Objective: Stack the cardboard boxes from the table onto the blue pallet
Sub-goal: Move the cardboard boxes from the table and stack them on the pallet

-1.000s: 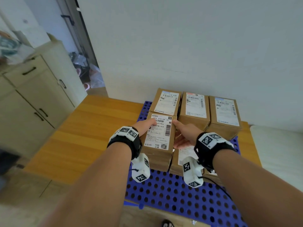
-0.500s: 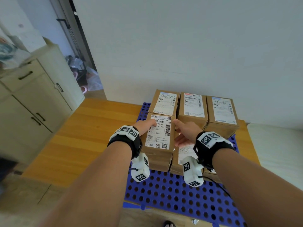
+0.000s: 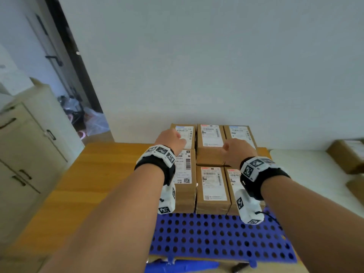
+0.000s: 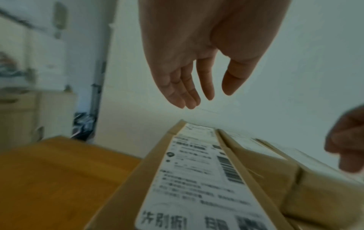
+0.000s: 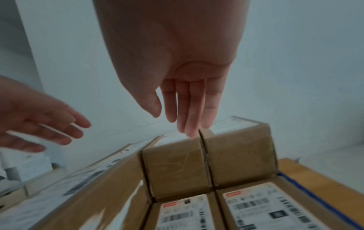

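Several labelled cardboard boxes stand on the blue perforated pallet (image 3: 216, 237). The back row is stacked two high. At the front left, a top box (image 3: 185, 170) lies on another box, level with the back row. The front middle box (image 3: 212, 184) is lower. My left hand (image 3: 173, 137) hovers empty above the left boxes, its fingers (image 4: 189, 93) relaxed and apart from the label below (image 4: 197, 179). My right hand (image 3: 234, 148) hangs empty over the middle boxes, with straight fingers (image 5: 187, 116) just above the back row (image 5: 177, 163).
More cardboard boxes (image 3: 346, 156) sit on a white table (image 3: 315, 174) at the right. A beige cabinet (image 3: 25, 154) stands at the left, beside a doorway with bags (image 3: 92, 123). The wooden surface (image 3: 88, 184) runs left of the pallet. A wall rises behind the stack.
Both hands have let go of the front left top box and lifted off it, moving up and toward the back row. The box stays in place on the stack.
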